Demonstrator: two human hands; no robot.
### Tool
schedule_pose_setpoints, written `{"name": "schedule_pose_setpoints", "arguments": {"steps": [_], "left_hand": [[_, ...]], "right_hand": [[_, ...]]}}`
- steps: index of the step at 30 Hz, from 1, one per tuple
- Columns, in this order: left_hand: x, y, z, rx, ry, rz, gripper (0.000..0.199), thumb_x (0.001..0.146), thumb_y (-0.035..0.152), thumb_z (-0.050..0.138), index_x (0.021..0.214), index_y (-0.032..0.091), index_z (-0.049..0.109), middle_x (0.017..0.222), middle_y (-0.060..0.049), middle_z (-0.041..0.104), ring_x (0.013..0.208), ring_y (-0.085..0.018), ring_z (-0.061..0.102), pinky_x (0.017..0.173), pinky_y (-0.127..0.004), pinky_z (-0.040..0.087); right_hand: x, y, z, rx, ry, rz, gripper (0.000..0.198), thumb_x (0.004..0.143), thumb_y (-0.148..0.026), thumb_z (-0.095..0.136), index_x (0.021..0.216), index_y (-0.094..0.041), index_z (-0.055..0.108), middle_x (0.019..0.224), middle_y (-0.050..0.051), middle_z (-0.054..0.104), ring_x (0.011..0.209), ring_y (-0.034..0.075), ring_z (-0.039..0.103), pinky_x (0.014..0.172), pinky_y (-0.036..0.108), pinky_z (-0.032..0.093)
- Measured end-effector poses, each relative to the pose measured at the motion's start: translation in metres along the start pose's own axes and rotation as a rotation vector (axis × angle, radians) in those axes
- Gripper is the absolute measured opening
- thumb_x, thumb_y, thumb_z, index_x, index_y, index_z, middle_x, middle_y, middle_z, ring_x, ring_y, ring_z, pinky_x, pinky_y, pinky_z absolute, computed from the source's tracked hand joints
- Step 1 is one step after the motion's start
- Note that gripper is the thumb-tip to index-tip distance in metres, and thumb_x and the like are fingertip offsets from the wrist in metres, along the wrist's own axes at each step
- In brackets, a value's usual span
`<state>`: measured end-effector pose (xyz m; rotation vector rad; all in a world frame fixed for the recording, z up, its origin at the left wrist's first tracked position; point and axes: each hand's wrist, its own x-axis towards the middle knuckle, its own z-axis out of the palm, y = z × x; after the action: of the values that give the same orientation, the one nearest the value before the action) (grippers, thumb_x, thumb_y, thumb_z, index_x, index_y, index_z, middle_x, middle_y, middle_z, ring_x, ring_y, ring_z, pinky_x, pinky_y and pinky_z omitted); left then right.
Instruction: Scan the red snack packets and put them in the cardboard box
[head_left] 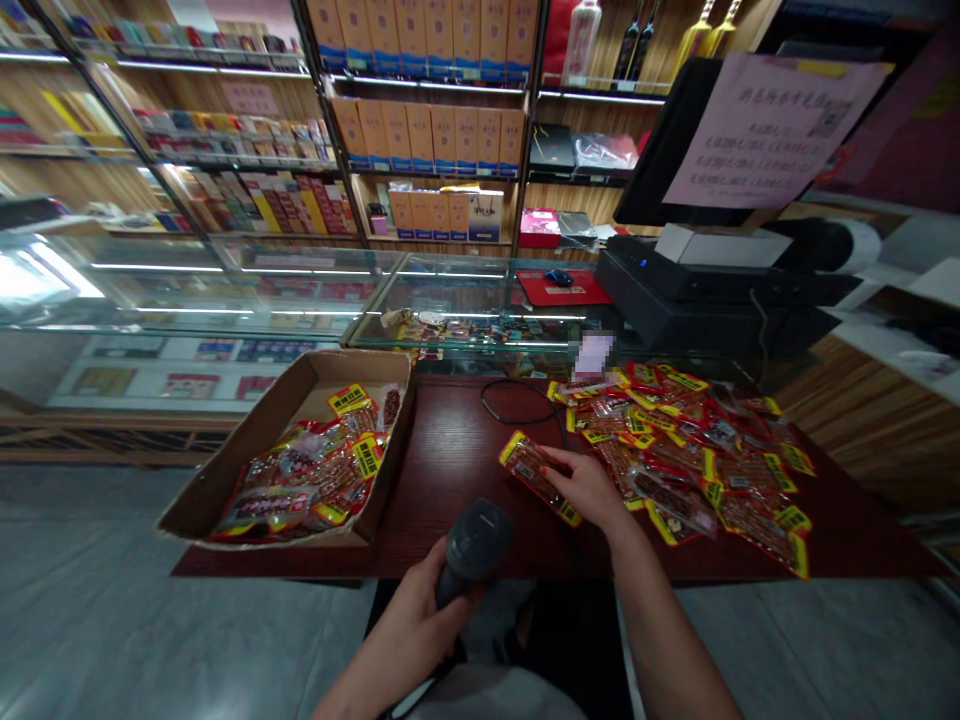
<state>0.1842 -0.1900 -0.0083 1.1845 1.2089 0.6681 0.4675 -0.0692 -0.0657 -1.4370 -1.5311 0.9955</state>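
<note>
One scanner [474,545] is clenched in the left grip [420,625], its head raised above the near edge of the desk [450,460]. One snack packet [538,477] is grasped by the right grip [589,490], pinned flat on the desk under the fingertips, just ahead and to the right of the scanner. To the right of that grip, touching it, one loose pile [690,460] of like packets is spread over the desk; they overlap too much to be counted, well over a dozen. To the left of the left grip, one cardboard box [225,470] is set on the desk corner, with a second heap of packets [315,470] in it, likewise uncountable. One black cable [517,400] is looped beyond the held packet.
</note>
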Motion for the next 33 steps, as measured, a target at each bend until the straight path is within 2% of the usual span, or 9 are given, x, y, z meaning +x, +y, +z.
{"name": "schedule_pose_setpoints", "arguments": {"steps": [7,10,12,14,17,21,26,30,33], "left_hand": [[0.011,-0.016,-0.002,0.053,0.092,-0.085,0.052,0.086,0.047,0.061,0.125,0.014,0.051,0.058,0.009,0.054,0.041,-0.011,0.048,0.038,-0.02,0.038],[0.01,-0.018,-0.001,0.04,0.113,-0.104,0.055,0.084,0.051,0.064,0.123,0.015,0.051,0.06,0.008,0.056,0.04,-0.011,0.048,0.037,-0.019,0.039],[0.008,-0.016,0.002,0.024,0.124,-0.103,0.054,0.083,0.052,0.066,0.121,0.016,0.052,0.06,0.008,0.057,0.04,-0.01,0.048,0.037,-0.019,0.038],[0.006,-0.015,0.006,0.007,0.127,-0.091,0.053,0.084,0.052,0.066,0.12,0.016,0.053,0.06,0.008,0.058,0.039,-0.009,0.046,0.037,-0.019,0.036],[0.005,-0.017,0.009,-0.014,0.121,-0.09,0.054,0.083,0.053,0.067,0.12,0.016,0.053,0.059,0.008,0.057,0.038,-0.009,0.043,0.037,-0.019,0.033],[0.009,-0.025,0.008,0.004,0.127,-0.103,0.057,0.084,0.055,0.066,0.122,0.015,0.052,0.054,0.01,0.052,0.038,-0.01,0.043,0.037,-0.019,0.033],[0.028,-0.029,0.011,0.037,0.076,-0.082,0.062,0.084,0.058,0.066,0.125,0.015,0.051,0.05,0.011,0.048,0.038,-0.011,0.044,0.036,-0.019,0.035],[0.043,-0.018,0.022,0.046,0.051,-0.057,0.069,0.084,0.062,0.067,0.13,0.014,0.05,0.052,0.01,0.05,0.039,-0.01,0.044,0.037,-0.019,0.035],[0.048,-0.006,0.035,0.05,0.035,-0.056,0.077,0.081,0.065,0.069,0.134,0.012,0.049,0.052,0.011,0.048,0.04,-0.01,0.044,0.038,-0.019,0.034]], "right_hand": [[0.02,-0.021,0.023,0.25,0.112,0.086,0.046,0.089,-0.043,0.065,0.127,-0.018,0.072,0.122,0.012,0.079,0.105,0.029,0.076,0.096,0.047,0.06],[0.042,-0.075,0.066,0.393,-0.004,0.004,0.049,0.09,-0.045,0.067,0.134,-0.022,0.067,0.126,0.006,0.078,0.106,0.024,0.076,0.092,0.038,0.062],[0.056,-0.117,0.099,0.543,-0.214,-0.122,0.055,0.092,-0.043,0.067,0.144,-0.025,0.059,0.138,0.004,0.072,0.117,0.024,0.073,0.099,0.039,0.06],[0.065,-0.147,0.125,0.493,-0.33,-0.188,0.064,0.094,-0.042,0.066,0.153,-0.028,0.047,0.148,0.003,0.065,0.123,0.022,0.07,0.099,0.038,0.06],[0.064,-0.154,0.133,0.205,-0.255,-0.259,0.063,0.098,-0.036,0.063,0.156,-0.028,0.042,0.151,0.002,0.062,0.124,0.018,0.069,0.097,0.032,0.059],[0.038,-0.103,0.08,-0.065,0.009,-0.209,0.044,0.097,-0.025,0.059,0.141,-0.025,0.06,0.144,0.004,0.066,0.13,0.021,0.064,0.11,0.035,0.05],[-0.023,-0.017,-0.022,-0.377,0.415,0.015,0.041,0.092,-0.025,0.051,0.128,-0.016,0.068,0.144,0.02,0.061,0.141,0.041,0.047,0.121,0.065,0.023],[-0.073,0.046,-0.081,-0.702,0.591,0.16,0.045,0.089,-0.027,0.048,0.128,-0.017,0.068,0.136,0.019,0.067,0.129,0.039,0.057,0.11,0.061,0.037],[-0.092,0.078,-0.099,-0.9,0.619,0.197,0.053,0.089,-0.029,0.046,0.138,-0.019,0.062,0.149,0.017,0.061,0.136,0.036,0.054,0.108,0.061,0.04]]}}
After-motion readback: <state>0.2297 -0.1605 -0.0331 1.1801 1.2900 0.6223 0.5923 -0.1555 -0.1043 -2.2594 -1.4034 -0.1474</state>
